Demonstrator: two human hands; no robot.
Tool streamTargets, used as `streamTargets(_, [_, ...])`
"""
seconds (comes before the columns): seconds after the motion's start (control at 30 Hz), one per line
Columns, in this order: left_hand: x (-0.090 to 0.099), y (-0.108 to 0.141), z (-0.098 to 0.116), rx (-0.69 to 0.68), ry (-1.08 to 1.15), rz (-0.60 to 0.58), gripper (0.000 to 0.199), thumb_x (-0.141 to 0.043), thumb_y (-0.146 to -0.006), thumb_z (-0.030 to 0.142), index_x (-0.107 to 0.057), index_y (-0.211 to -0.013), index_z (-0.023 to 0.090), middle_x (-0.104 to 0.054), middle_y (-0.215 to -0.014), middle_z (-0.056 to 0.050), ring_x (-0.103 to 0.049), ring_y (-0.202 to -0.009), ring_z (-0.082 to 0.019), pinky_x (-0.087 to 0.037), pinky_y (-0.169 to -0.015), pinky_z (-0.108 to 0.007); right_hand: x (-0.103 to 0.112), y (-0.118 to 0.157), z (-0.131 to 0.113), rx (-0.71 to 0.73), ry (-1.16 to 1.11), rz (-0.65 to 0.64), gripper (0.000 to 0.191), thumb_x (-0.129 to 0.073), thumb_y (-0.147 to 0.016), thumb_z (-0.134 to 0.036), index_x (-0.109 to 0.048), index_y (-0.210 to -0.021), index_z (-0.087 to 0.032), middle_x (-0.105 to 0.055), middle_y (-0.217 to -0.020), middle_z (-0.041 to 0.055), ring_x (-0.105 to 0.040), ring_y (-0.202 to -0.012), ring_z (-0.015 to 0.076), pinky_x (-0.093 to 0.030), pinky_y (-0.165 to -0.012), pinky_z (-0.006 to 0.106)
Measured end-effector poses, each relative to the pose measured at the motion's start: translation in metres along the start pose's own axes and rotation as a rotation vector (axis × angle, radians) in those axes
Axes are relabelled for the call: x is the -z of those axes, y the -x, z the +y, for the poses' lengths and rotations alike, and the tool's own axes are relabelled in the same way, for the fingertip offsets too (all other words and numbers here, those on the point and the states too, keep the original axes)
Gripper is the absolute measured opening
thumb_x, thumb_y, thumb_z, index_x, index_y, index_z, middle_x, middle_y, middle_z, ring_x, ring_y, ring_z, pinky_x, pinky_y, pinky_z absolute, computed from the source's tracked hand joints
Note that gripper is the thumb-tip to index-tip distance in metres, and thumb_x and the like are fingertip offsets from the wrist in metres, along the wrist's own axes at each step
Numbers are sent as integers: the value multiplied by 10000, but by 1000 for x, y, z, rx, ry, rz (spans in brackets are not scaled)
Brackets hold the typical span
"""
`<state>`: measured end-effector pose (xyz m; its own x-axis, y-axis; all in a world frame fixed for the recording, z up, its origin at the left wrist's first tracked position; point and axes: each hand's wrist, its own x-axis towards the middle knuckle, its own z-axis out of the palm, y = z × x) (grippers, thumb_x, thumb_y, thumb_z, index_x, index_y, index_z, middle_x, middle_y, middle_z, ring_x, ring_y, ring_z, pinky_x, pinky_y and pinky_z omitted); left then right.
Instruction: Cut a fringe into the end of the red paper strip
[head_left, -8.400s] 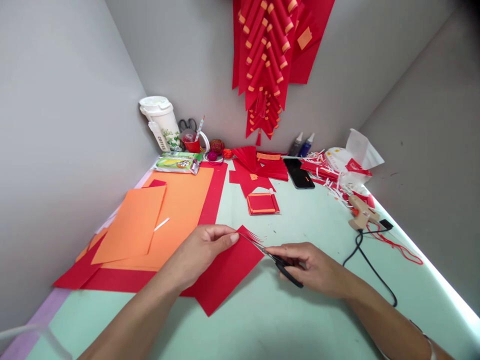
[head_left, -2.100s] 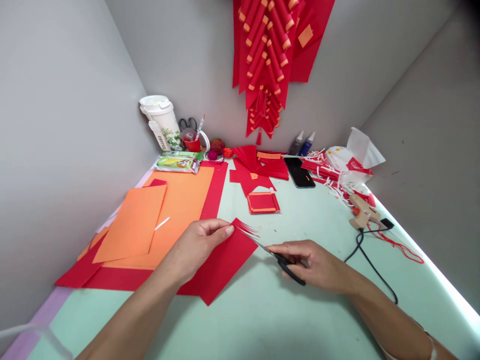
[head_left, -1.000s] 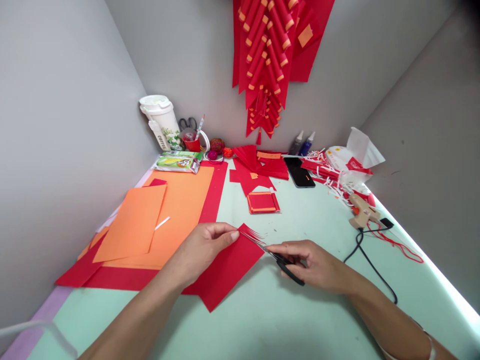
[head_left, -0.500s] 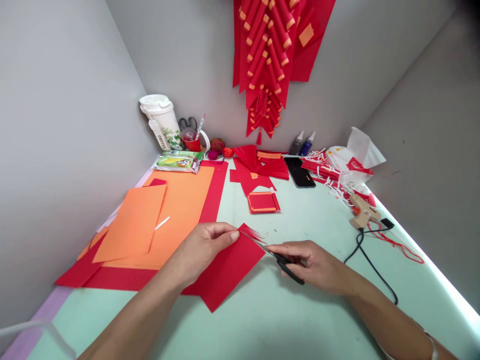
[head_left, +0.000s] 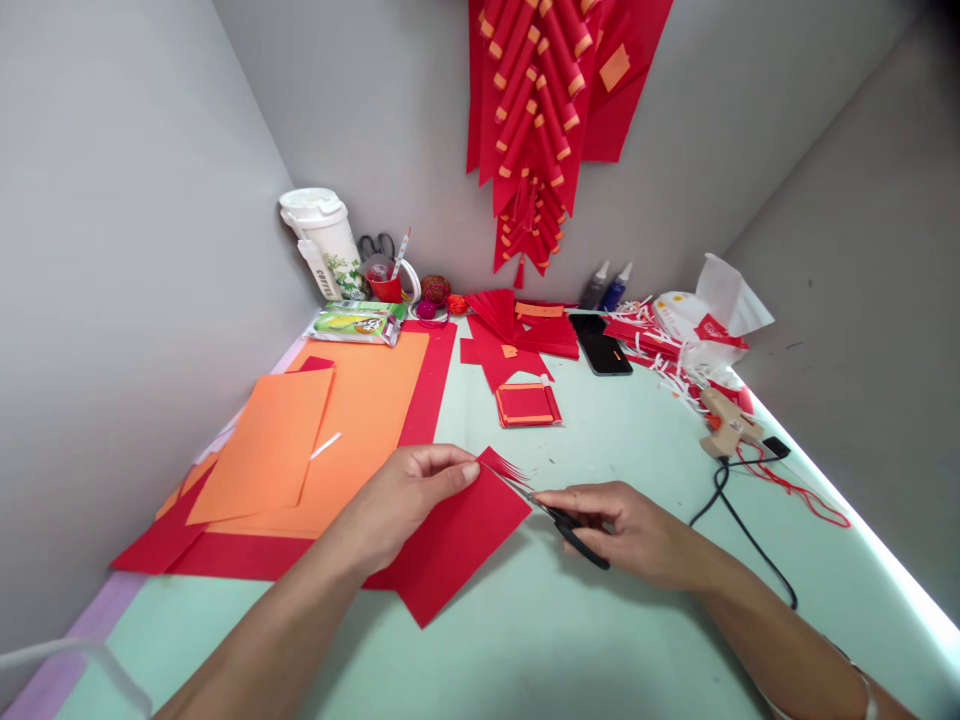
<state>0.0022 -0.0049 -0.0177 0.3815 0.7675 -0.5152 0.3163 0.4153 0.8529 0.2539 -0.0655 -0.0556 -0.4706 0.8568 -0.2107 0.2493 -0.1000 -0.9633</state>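
My left hand (head_left: 420,490) pinches a sheet of red paper (head_left: 466,540) near its upper corner, thumb on top. Narrow slits along the sheet's upper right side form a fringe (head_left: 511,468). In my right hand (head_left: 619,525) is a pair of scissors (head_left: 574,532) with black handles, fingers wrapped in the loops. The blades lie along the paper beside the fringe and point toward my left thumb. Part of the handles is hidden by my fingers. Beyond the fringe, a small red packet with orange strips (head_left: 527,405) rests on the table.
Orange sheets (head_left: 262,445) lie over red paper at left. A phone (head_left: 602,345), paper shreds (head_left: 645,340) and a glue gun (head_left: 727,425) with a looping black cord occupy the right side. A white cup (head_left: 324,240) stands at the back left; red firecracker decorations (head_left: 532,110) hang on the wall.
Almost nothing differs. The red sheet's lower corner has shifted very slightly left and down; both hands and the scissors hold nearly the same place.
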Motion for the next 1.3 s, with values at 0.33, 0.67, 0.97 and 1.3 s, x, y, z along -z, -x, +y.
streamTargets(0.33, [2, -1, -1, 6, 17, -20, 343, -611, -725, 530, -660, -852, 215, -679, -774, -21, -617, -661, -183, -436, -572, -264, -1, 1, 2, -23, -28, -27, 465, -492, -814, -124, -561, -1247, -276, -648, -1071, 10, -610, -792, 128, -500, -677, 219])
streamTargets(0.67, [-3, -1, 2, 11, 93, -44, 320, -652, -703, 491, -660, -837, 201, -692, -779, -33, -619, -649, -176, -446, -567, -255, -2, -2, 4, -93, -107, -26, 424, -571, -809, -209, -582, -1226, -281, -658, -873, -6, -574, -691, 105, -483, -646, 210])
streamTargets(0.97, [-6, 1, 7, -3, 107, -25, 254, -660, -706, 445, -640, -748, 195, -646, -665, 4, -569, -573, -131, -412, -517, -214, -2, -3, 5, -88, -222, -62, 417, -628, -782, -229, -604, -1198, -256, -501, -659, -41, -411, -554, 81, -401, -562, 199])
streamTargets(1.3, [9, 6, 17, -81, -69, 214, 304, -633, -703, 509, -662, -784, 218, -651, -695, 26, -549, -574, -128, -371, -516, -207, 2, 1, 6, -120, -152, -10, 411, -622, -790, -248, -596, -1198, -285, -505, -727, -16, -441, -621, 104, -382, -555, 195])
